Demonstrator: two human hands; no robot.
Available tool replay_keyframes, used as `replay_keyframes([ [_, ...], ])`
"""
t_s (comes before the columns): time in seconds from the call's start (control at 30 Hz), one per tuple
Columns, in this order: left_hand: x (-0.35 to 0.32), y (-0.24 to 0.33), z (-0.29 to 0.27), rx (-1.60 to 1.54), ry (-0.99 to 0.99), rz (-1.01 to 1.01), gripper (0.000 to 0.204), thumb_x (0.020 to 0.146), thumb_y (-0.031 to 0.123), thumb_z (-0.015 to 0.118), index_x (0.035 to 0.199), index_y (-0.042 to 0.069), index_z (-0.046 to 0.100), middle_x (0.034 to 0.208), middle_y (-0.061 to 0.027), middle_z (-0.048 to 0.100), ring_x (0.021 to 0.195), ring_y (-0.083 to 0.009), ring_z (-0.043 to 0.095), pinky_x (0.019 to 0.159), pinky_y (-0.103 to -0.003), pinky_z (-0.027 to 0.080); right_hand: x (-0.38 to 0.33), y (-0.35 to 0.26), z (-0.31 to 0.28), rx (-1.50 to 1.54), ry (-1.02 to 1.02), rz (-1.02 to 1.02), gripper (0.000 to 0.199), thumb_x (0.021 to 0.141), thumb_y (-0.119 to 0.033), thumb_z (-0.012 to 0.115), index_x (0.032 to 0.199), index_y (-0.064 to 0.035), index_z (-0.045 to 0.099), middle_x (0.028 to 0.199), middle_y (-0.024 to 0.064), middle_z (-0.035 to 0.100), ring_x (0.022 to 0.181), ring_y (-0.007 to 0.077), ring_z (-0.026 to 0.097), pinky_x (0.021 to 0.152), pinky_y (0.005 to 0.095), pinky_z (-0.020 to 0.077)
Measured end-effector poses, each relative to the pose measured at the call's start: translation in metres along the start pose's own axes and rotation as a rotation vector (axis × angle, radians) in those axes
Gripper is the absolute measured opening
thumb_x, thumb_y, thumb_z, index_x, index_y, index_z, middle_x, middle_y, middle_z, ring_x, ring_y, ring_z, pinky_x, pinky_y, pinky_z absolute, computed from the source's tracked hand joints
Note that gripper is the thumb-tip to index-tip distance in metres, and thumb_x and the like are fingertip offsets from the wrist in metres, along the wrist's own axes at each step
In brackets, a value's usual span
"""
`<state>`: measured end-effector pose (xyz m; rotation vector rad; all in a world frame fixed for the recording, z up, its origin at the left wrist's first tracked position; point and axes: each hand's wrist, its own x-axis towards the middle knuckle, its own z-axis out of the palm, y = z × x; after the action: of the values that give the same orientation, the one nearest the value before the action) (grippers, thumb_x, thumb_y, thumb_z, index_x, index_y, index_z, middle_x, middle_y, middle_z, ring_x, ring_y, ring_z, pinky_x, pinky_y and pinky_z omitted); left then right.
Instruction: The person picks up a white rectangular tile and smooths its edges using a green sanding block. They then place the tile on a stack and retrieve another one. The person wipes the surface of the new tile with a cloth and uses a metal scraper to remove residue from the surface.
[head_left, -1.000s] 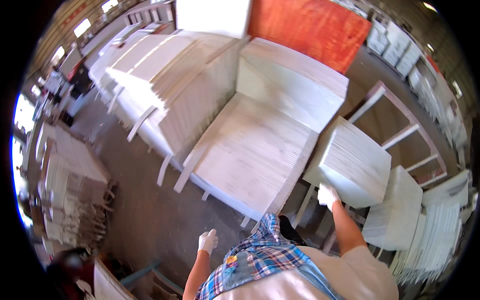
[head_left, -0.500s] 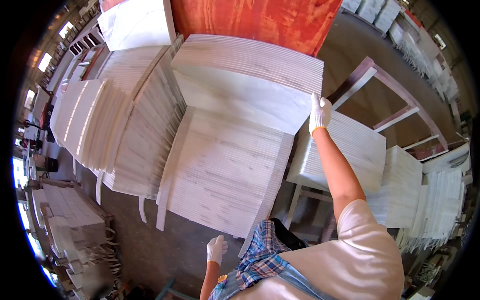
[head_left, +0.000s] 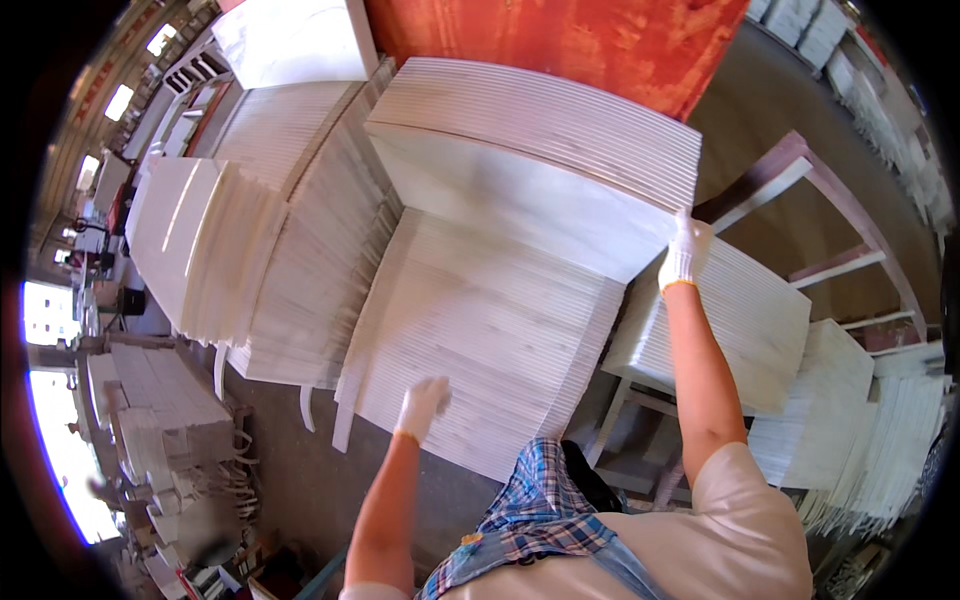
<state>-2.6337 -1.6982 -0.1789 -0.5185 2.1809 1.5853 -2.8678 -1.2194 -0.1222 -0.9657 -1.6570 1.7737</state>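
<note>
A row of white, grey-veined marble slabs (head_left: 510, 200) stands on edge in front of me, its front face turned toward me. My right hand (head_left: 686, 250), in a white knitted glove, is closed on the right upper corner of the front slab. Below that face spreads a lower row of slabs (head_left: 490, 330), edges up, with pale strips along both sides. Above its near left part hovers my left hand (head_left: 424, 408), gloved too and holding no visible slab. Motion blurs its fingers.
More slabs (head_left: 300, 250) stand tightly packed on the left. Behind rises an orange-red board (head_left: 560, 50). To the right are another slab stack (head_left: 740, 320) on a stand and an angled frame (head_left: 830, 200). Lower left, a strapped pile (head_left: 165, 400) sits near the floor.
My left hand has risen from beside my waist, forward over the lower slabs. My right hand stays at the slab's corner. The view has shifted, so the scene sits farther right.
</note>
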Motion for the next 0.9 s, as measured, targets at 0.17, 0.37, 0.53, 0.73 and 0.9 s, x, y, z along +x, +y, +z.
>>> replay_keyframes([
  [0.17, 0.120, 0.111, -0.033, 0.192, 0.095, 0.041, 0.038, 0.094, 0.038, 0.059, 0.096, 0.000, 0.067, 0.084, -0.0096, 0.070, 0.075, -0.0207, 0.064, 0.067, -0.036, 0.050, -0.034, 0.007, -0.012, -0.029, -0.043, -0.155, 0.029, 0.093, -0.029, 0.063, 0.105, -0.0038, 0.054, 0.097, 0.0038, 0.051, 0.094, 0.0173, 0.049, 0.088, 0.0368, 0.0415],
  [0.37, 0.242, 0.171, -0.080, 0.122, 0.386, 0.216, 0.059, 0.094, 0.052, 0.055, 0.125, 0.003, 0.062, 0.126, -0.0218, 0.063, 0.114, -0.0317, 0.062, 0.096, -0.040, 0.047, -0.066, 0.012, -0.041, -0.169, -0.190, -0.259, 0.039, 0.103, -0.027, 0.052, 0.127, 0.0039, 0.053, 0.122, 0.0127, 0.055, 0.113, 0.0230, 0.053, 0.103, 0.0371, 0.0397],
  [0.53, 0.296, 0.197, -0.092, -0.315, 0.352, 0.237, 0.072, 0.100, 0.061, 0.040, 0.149, 0.007, 0.035, 0.142, -0.0163, 0.050, 0.119, -0.0292, 0.058, 0.098, -0.043, 0.046, -0.049, 0.051, -0.082, -0.425, -0.428, -0.565, 0.035, 0.104, -0.022, 0.053, 0.126, 0.0054, 0.054, 0.122, 0.0154, 0.058, 0.110, 0.0245, 0.057, 0.097, 0.0363, 0.0445],
  [0.73, 0.329, 0.195, -0.084, -0.568, 0.306, 0.211, 0.075, 0.104, 0.059, 0.031, 0.158, 0.009, 0.015, 0.155, -0.0153, 0.034, 0.134, -0.0327, 0.046, 0.111, -0.045, 0.038, -0.026, 0.100, -0.085, -0.679, -0.558, -0.578, 0.036, 0.102, -0.017, 0.057, 0.130, 0.0052, 0.055, 0.119, 0.0179, 0.061, 0.106, 0.0287, 0.060, 0.094, 0.0370, 0.0467],
  [0.9, 0.345, 0.179, -0.097, -0.682, 0.362, 0.252, 0.068, 0.105, 0.057, 0.029, 0.151, 0.008, 0.023, 0.146, -0.0133, 0.040, 0.127, -0.0297, 0.048, 0.109, -0.042, 0.039, -0.013, 0.153, -0.086, -0.762, -0.600, -0.552, 0.039, 0.102, -0.018, 0.056, 0.133, 0.0055, 0.054, 0.136, 0.0210, 0.057, 0.122, 0.0354, 0.056, 0.102, 0.0435, 0.0431],
])
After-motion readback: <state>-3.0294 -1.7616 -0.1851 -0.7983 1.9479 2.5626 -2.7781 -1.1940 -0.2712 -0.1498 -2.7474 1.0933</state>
